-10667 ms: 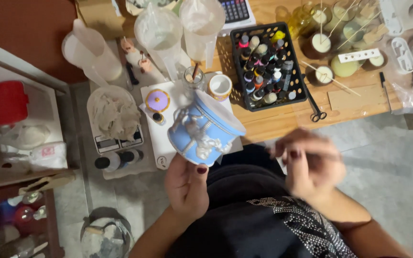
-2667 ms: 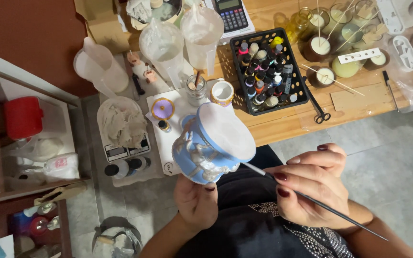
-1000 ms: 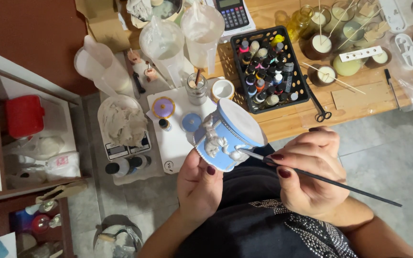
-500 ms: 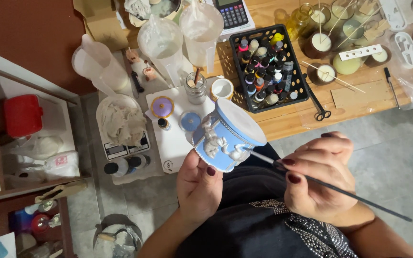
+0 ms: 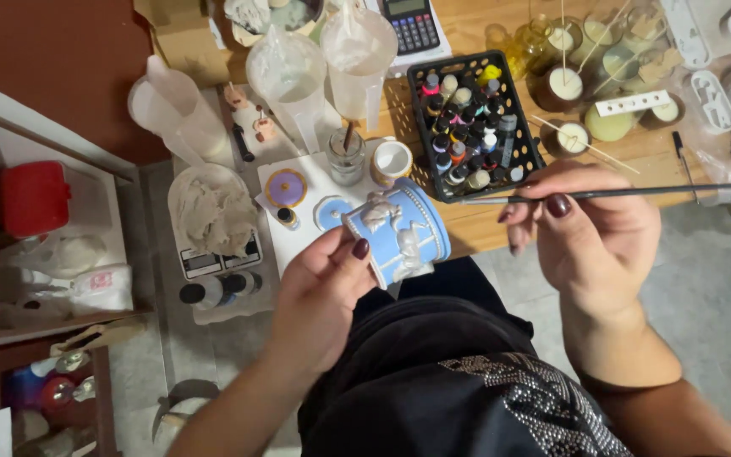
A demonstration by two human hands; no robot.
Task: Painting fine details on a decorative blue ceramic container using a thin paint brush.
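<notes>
My left hand (image 5: 323,292) grips a small blue round box (image 5: 401,233) with white raised figures on its side, held over my lap near the table edge. To its right, my right hand (image 5: 590,233) pinches a long thin paintbrush (image 5: 628,193), now lying level with its tip pointing left over the wooden table (image 5: 467,228), near a black crate of small paint bottles (image 5: 471,123). The brush tip is apart from the box.
A white tile (image 5: 315,203) carries a purple lid (image 5: 286,187), a blue lid (image 5: 330,211), a glass jar with a brush (image 5: 346,156) and a white cup (image 5: 392,161). Clear plastic jugs (image 5: 285,80), a calculator (image 5: 410,21), candles with sticks (image 5: 564,85) and a scale (image 5: 213,224) stand around. Shelves are at left.
The brush has lifted off the blue box and swung up level over the table. My left hand has turned the box and lowered it slightly.
</notes>
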